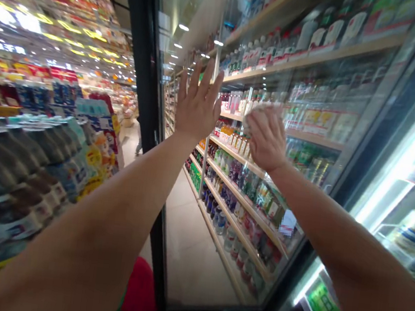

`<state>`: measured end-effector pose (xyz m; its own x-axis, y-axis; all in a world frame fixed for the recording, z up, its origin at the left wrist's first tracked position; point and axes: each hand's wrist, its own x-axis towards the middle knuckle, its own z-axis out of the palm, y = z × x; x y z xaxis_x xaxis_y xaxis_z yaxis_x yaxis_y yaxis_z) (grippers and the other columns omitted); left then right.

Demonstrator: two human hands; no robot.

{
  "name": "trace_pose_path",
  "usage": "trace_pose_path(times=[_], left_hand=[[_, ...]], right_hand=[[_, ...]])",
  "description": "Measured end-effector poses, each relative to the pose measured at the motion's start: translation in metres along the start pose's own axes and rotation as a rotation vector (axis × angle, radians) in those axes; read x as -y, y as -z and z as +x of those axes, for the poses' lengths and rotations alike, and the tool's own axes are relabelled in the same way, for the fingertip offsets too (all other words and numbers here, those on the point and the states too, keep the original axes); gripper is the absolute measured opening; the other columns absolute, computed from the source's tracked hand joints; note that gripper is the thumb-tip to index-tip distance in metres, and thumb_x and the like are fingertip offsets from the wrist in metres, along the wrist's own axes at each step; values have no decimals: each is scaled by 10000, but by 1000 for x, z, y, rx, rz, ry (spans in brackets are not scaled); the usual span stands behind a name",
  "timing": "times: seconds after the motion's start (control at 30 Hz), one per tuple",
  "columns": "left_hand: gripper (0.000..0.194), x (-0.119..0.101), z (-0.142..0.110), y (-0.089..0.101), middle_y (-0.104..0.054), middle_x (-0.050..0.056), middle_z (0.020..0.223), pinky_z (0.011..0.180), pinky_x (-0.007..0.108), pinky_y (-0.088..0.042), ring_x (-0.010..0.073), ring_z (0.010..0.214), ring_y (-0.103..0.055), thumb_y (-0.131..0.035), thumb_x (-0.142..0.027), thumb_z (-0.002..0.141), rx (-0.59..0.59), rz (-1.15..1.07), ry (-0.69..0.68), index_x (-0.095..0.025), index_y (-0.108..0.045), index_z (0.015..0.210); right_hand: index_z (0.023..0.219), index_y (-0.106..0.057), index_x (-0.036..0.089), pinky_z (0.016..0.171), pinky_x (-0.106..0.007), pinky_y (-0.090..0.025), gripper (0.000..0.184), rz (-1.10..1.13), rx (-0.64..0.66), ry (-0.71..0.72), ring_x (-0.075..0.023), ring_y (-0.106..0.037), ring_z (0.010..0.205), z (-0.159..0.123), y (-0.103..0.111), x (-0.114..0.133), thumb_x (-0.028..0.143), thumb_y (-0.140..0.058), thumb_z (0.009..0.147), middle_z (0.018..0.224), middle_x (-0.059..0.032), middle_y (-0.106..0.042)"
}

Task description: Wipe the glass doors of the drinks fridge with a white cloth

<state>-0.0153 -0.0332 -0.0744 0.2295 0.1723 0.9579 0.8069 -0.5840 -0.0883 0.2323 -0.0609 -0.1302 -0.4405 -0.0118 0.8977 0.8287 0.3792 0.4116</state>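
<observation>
My left hand (197, 105) lies flat against the glass of an open cooler door (217, 257), fingers stretched up and apart. My right hand (266, 138) presses a crumpled white cloth or paper wad (264, 111) against the same glass, a little to the right and lower; its fingers are blurred by motion. Through the glass show store shelves (246, 206) filled with bottled drinks. The door's black frame (145, 92) runs down just left of my left hand.
The lit cooler interior (409, 236) with cans and bottles is at the right. A display of wrapped bottles (33, 154) fills the left. A red object (139, 293) sits low by the door's bottom corner. An aisle with a distant person (139, 142) runs behind.
</observation>
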Motion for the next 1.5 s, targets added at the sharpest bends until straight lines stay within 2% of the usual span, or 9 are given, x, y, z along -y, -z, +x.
trace_pose_path(times=[0.07,0.13,0.33,0.53,0.73,0.97,1.13,1.37,1.5], left_hand=[[620,-1,0,2,-94,-155,1693,1339,466,83,96,1568,131,-255,-474,1026,-2,-13,2,-312,-278,1623],[604,-1,0,4,-121,-135,1694,1342,491,62,134,1584,65,-275,-468,1027,0,-41,1,-332,-307,1614],[598,3,-1,0,-182,-143,1683,1345,514,53,138,1583,89,-320,-448,1031,-15,-53,-16,-330,-290,1617],[593,7,-1,-5,-220,-180,1666,1345,488,74,96,1562,164,-316,-432,1032,-23,-25,-26,-340,-273,1615],[609,13,0,-9,-159,-167,1685,1323,447,152,76,1555,187,-295,-454,1039,-17,-6,-48,-294,-246,1624],[649,14,1,-10,-210,-187,1668,1322,406,174,62,1529,239,-313,-532,1015,-23,-54,-59,-336,-238,1628],[612,9,2,-7,-52,-167,1691,1333,435,109,105,1576,105,-366,-409,1021,3,-12,-13,-319,-270,1619],[646,5,3,-4,-44,-131,1702,1325,464,115,136,1581,111,-409,-346,997,35,-5,10,-294,-266,1626],[669,-3,4,3,-115,-51,1716,1332,472,64,193,1593,44,-417,-302,983,69,76,31,-264,-282,1637]], right_hand=[[1515,-499,319,1280,-533,-308,520,46,193,236,-262,-395,1503,9,8,-7,315,-455,997,1519,-4,-548],[1507,-506,302,1272,-550,-316,497,37,233,258,-267,-402,1498,27,16,-21,348,-441,1017,1532,-2,-534],[1513,-481,215,1266,-634,-267,547,-173,-182,-414,-327,-321,1521,117,16,-65,442,-222,1088,1594,-56,-451],[1568,-355,173,1332,-561,-141,496,-121,195,-185,-243,-185,1584,165,37,-76,291,-382,1086,1677,-1,-300],[1580,-272,10,1312,-570,-81,525,-190,-44,-528,-262,-138,1586,131,33,-80,255,-256,1116,1686,-167,-232],[1559,-380,171,1308,-553,-172,512,-86,117,-152,-229,-174,1586,67,40,-80,370,-349,1088,1676,-84,-294],[1540,-399,53,1279,-628,-115,610,-140,-228,-551,-308,-191,1572,49,37,-100,445,-270,1091,1671,-230,-215],[1547,-424,148,1293,-541,-221,560,-114,134,12,-252,-187,1583,36,34,-79,383,-319,1051,1643,-134,-352],[1567,-379,179,1281,-610,-168,612,-196,-91,-385,-297,-182,1580,27,26,-97,461,-163,1069,1681,-130,-255]])
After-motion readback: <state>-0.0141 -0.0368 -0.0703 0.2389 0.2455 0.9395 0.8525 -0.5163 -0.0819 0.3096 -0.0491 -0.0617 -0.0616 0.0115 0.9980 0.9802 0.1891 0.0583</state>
